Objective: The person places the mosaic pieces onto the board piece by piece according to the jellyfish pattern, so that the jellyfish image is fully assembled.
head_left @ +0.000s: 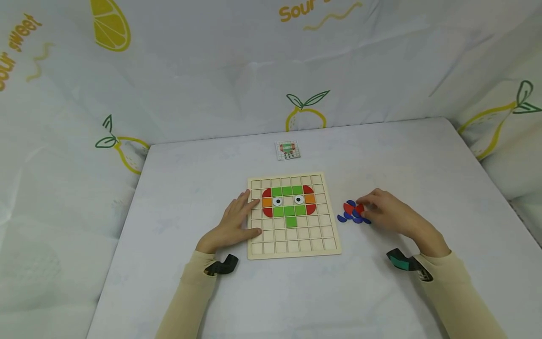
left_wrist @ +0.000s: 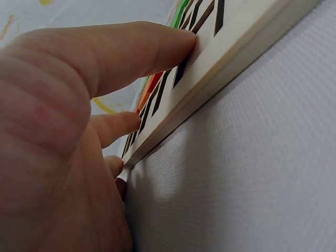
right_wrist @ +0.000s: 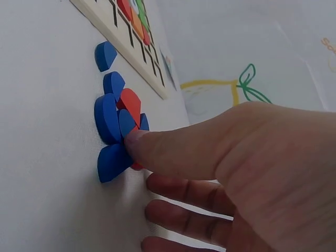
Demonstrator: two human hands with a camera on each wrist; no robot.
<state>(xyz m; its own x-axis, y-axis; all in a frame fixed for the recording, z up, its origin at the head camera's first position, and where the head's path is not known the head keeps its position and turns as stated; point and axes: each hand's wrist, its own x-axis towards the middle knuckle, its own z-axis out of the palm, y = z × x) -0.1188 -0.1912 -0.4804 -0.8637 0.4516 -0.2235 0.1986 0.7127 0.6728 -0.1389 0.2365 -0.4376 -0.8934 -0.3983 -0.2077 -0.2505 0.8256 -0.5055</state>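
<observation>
A square wooden grid board [head_left: 296, 255] lies on the table. Green squares [head_left: 291, 221], orange squares [head_left: 267, 202], red rounded corner pieces [head_left: 311, 208] and two eye pieces [head_left: 277, 201] form a face-like pattern in its cells. My left hand [head_left: 232, 221] rests on the board's left edge, fingers spread; its thumb presses the rim in the left wrist view. Right of the board, my right hand [head_left: 389, 214] pinches a red piece [head_left: 360, 208] between thumb and forefinger, at a small pile of blue pieces [right_wrist: 107, 118] and red ones. The other right fingers curve loosely below.
Behind the board lies a small pattern card [head_left: 288, 149] printed with a similar coloured figure. One blue half-round piece [head_left: 342, 218] lies between the pile and the board. White lemon-printed cloth [head_left: 211, 94] hangs along the table's back and sides.
</observation>
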